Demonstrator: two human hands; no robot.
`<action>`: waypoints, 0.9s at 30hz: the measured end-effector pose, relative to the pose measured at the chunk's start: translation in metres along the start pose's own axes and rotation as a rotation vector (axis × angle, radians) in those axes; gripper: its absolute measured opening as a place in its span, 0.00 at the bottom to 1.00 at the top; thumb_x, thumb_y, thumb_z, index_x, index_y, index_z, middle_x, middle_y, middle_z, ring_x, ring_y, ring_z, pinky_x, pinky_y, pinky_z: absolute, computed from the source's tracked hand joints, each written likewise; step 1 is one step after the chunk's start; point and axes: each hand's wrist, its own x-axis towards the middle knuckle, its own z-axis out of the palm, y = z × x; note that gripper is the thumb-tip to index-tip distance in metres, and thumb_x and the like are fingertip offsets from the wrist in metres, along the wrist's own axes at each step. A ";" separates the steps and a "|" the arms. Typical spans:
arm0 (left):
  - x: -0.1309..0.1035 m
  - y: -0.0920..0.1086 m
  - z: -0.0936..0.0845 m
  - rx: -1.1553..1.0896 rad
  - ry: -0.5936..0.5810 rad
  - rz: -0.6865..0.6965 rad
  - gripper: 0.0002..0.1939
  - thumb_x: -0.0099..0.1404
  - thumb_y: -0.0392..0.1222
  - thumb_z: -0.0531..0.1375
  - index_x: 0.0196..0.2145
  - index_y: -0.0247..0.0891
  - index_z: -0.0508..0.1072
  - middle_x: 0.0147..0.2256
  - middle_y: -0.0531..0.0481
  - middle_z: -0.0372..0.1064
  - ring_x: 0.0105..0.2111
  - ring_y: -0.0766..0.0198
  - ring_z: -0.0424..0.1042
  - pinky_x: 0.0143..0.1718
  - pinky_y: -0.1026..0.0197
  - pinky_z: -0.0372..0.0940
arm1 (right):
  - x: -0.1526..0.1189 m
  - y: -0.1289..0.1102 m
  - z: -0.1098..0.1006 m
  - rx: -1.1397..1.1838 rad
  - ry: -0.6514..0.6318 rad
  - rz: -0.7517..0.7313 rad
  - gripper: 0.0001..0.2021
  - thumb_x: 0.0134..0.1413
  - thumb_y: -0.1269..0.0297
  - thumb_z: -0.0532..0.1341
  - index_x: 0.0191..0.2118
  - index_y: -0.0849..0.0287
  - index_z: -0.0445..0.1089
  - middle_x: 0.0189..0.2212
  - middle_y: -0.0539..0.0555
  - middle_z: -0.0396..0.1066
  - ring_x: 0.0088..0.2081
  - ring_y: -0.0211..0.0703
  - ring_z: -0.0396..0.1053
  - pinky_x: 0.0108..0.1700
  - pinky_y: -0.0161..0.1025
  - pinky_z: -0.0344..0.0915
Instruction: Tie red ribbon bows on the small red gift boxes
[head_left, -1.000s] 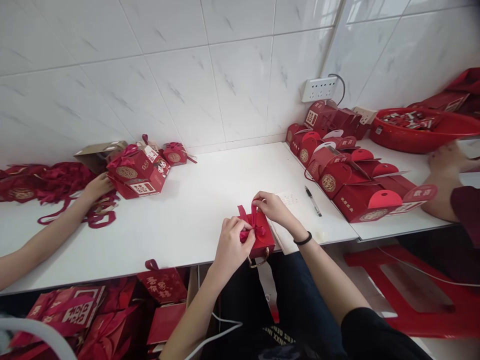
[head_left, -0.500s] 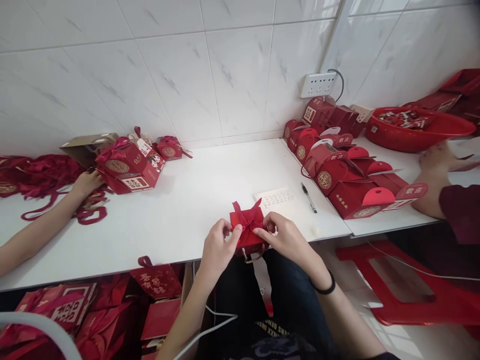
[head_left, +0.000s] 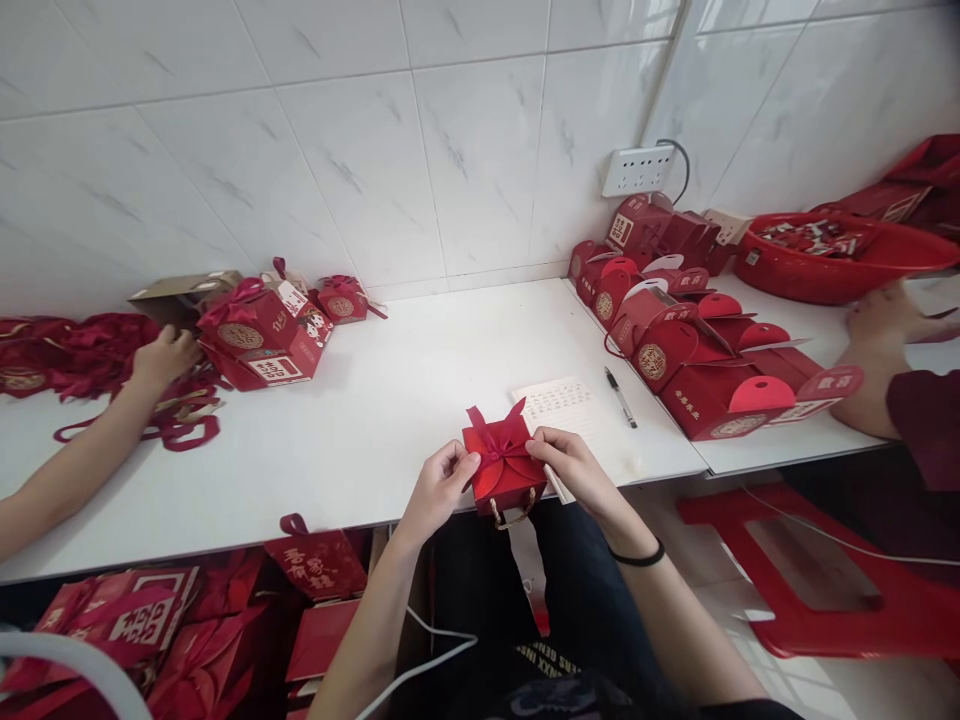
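A small red gift box [head_left: 506, 485] with a gold rope handle sits at the table's front edge before me. Across its top lies a dark red ribbon bow [head_left: 496, 447], its two tails pointing up and away. My left hand [head_left: 441, 483] is closed at the left side of the bow, thumb and fingertips pinching the ribbon. On the opposite side my right hand [head_left: 574, 468], with a black band at the wrist, pinches the ribbon's right part. Just behind the box lies a notepad [head_left: 559, 400] with handwriting, partly covered by the box and my right hand.
A pen [head_left: 620, 397] lies right of the notepad. Open red boxes [head_left: 697, 385] line the right, near a red basin [head_left: 825, 275] of small packets. Finished-looking boxes [head_left: 262, 335] stand left, where another person's hand [head_left: 166, 357] touches ribbons. Another hand [head_left: 892, 315] is far right.
My hands have moved slightly apart along the ribbon, and more of the box top shows between them. The other person's hand at left has lifted a little and shifted left.
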 end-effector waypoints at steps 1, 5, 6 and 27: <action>0.000 -0.001 0.000 0.001 -0.005 0.003 0.20 0.60 0.54 0.55 0.23 0.38 0.55 0.20 0.58 0.48 0.21 0.71 0.50 0.22 0.66 0.48 | 0.000 0.001 0.000 0.029 -0.001 0.011 0.17 0.48 0.54 0.58 0.20 0.59 0.56 0.19 0.47 0.55 0.23 0.35 0.51 0.26 0.34 0.49; 0.000 -0.004 0.000 0.033 0.023 0.020 0.19 0.60 0.53 0.56 0.22 0.38 0.56 0.19 0.58 0.49 0.21 0.71 0.50 0.22 0.66 0.48 | 0.000 0.005 0.001 0.149 -0.021 0.035 0.17 0.47 0.54 0.60 0.20 0.58 0.54 0.19 0.46 0.52 0.22 0.34 0.48 0.24 0.33 0.47; 0.000 -0.005 0.000 0.034 0.035 0.024 0.19 0.60 0.53 0.56 0.22 0.38 0.56 0.19 0.58 0.49 0.21 0.71 0.50 0.22 0.66 0.48 | 0.000 0.006 0.001 0.174 -0.031 0.046 0.18 0.47 0.54 0.60 0.20 0.58 0.54 0.19 0.46 0.51 0.21 0.33 0.47 0.23 0.33 0.46; -0.010 -0.014 -0.002 0.083 0.187 0.123 0.27 0.55 0.48 0.62 0.49 0.41 0.58 0.42 0.45 0.63 0.43 0.59 0.67 0.41 0.57 0.64 | -0.004 0.024 -0.013 -0.096 0.011 -0.143 0.22 0.58 0.48 0.52 0.53 0.53 0.55 0.56 0.57 0.57 0.58 0.46 0.55 0.56 0.46 0.57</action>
